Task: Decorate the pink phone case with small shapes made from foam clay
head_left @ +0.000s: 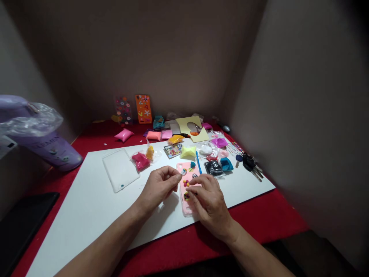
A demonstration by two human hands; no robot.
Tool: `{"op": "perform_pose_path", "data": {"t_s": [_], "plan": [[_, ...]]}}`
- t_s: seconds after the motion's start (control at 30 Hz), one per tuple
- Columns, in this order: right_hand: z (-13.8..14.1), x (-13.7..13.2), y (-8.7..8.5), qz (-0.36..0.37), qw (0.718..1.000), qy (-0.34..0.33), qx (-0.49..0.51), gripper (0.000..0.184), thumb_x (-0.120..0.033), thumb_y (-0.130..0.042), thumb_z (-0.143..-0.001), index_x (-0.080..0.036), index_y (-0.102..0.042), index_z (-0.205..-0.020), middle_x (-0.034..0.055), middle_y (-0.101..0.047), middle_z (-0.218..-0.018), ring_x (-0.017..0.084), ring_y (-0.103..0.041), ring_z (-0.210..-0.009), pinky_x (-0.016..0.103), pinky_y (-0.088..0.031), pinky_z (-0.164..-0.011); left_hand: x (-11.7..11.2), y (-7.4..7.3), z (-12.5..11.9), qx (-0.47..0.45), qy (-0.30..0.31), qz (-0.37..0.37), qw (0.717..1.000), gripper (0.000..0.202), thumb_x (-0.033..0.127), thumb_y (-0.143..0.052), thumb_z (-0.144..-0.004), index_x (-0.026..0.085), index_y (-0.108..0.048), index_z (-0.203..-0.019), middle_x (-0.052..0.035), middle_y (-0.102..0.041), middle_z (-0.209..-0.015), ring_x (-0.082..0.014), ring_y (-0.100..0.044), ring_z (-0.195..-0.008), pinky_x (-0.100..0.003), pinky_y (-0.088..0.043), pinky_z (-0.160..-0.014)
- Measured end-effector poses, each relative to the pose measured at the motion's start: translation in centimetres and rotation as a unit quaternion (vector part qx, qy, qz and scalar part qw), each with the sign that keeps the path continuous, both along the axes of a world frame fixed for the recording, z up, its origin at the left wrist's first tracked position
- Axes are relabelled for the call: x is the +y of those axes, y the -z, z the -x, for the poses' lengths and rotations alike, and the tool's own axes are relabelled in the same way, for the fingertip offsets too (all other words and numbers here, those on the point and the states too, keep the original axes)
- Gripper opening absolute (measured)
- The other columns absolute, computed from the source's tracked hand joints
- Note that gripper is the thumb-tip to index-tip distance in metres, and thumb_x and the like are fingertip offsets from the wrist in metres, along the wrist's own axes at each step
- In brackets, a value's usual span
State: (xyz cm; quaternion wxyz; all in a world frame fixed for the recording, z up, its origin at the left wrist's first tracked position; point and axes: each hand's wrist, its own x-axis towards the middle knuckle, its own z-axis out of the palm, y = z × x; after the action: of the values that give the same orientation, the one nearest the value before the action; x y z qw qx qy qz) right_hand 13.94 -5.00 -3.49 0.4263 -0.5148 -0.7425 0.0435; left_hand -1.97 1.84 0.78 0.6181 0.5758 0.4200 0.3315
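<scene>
A pink phone case point(188, 209) lies on the white board, with small clay decorations on its face. Among them are a pink and yellow flower point(186, 183), a black and white round piece point(195, 176) and a teal lump point(193, 164). Over the case's left edge, my left hand point(164, 184) is closed, thumb and forefinger pinched together; whatever they hold is too small to make out. My right hand point(210, 202) hovers at the case's right side, its thumb and fingers slightly apart beside a yellow and black decoration point(186, 196). That hand covers part of the case.
A clear case point(119, 171) lies left on the board point(86, 200). Behind are clay packets, including red point(140, 161), yellow point(188, 152) and black point(213, 168), plus a blue tool point(198, 162). Keys point(252, 166) lie right. A purple tumbler point(54, 150) stands left; an orange case point(143, 109) leans behind.
</scene>
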Motion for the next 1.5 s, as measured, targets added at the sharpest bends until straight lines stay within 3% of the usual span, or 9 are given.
{"op": "perform_pose_path", "data": {"t_s": [0.37,0.7,0.97,1.3,1.5], "plan": [[-0.07,0.03,-0.15,-0.003,1.000,0.006,0.028,0.014,-0.010,-0.053,-0.082,-0.021,-0.060,-0.084,0.0064,-0.059,-0.092,0.023,-0.050,-0.095,0.043,-0.043,-0.083,0.01,0.02,-0.07,-0.009,-0.005,0.009,1.000,0.027,0.038,-0.066,-0.074,0.014,-0.055,-0.072,0.0067,-0.044,-0.050,-0.0036,-0.032,-0.041,-0.015,-0.022,-0.037],[-0.11,0.08,-0.07,0.006,1.000,-0.005,0.010,0.019,-0.009,-0.052,-0.082,-0.021,-0.063,-0.093,0.0063,-0.059,-0.094,0.022,-0.050,-0.095,0.043,-0.043,-0.084,-0.11,-0.11,-0.02,0.000,0.000,0.006,1.000,0.025,0.036,-0.064,-0.077,0.013,-0.054,-0.073,0.0069,-0.045,-0.049,-0.0031,-0.032,-0.041,-0.015,-0.022,-0.038],[-0.16,0.25,0.00,-0.006,1.000,-0.007,0.021,0.013,-0.010,-0.053,-0.082,-0.021,-0.061,-0.085,0.0061,-0.061,-0.091,0.022,-0.051,-0.094,0.043,-0.043,-0.084,-0.12,-0.12,-0.14,-0.007,-0.002,0.011,1.000,0.026,0.037,-0.066,-0.075,0.014,-0.054,-0.072,0.0064,-0.046,-0.049,-0.0038,-0.032,-0.041,-0.016,-0.022,-0.037],[-0.40,0.00,0.18,-0.033,0.998,-0.001,0.058,0.016,-0.011,-0.049,-0.086,-0.022,-0.061,-0.090,0.0054,-0.063,-0.089,0.022,-0.053,-0.092,0.043,-0.044,-0.083,-0.20,-0.27,-0.21,-0.010,-0.017,0.017,1.000,0.027,0.038,-0.068,-0.071,0.014,-0.056,-0.071,0.0062,-0.045,-0.049,-0.0041,-0.032,-0.040,-0.017,-0.022,-0.037],[-0.47,-0.24,-0.22,-0.061,0.994,0.001,0.091,0.016,-0.010,-0.049,-0.086,-0.021,-0.059,-0.084,0.0047,-0.062,-0.085,0.021,-0.053,-0.090,0.041,-0.044,-0.082,-0.09,-0.10,-0.05,-0.002,-0.008,0.009,1.000,0.028,0.041,-0.065,-0.075,0.014,-0.056,-0.073,0.0057,-0.046,-0.049,-0.0043,-0.032,-0.041,-0.016,-0.021,-0.038]]}}
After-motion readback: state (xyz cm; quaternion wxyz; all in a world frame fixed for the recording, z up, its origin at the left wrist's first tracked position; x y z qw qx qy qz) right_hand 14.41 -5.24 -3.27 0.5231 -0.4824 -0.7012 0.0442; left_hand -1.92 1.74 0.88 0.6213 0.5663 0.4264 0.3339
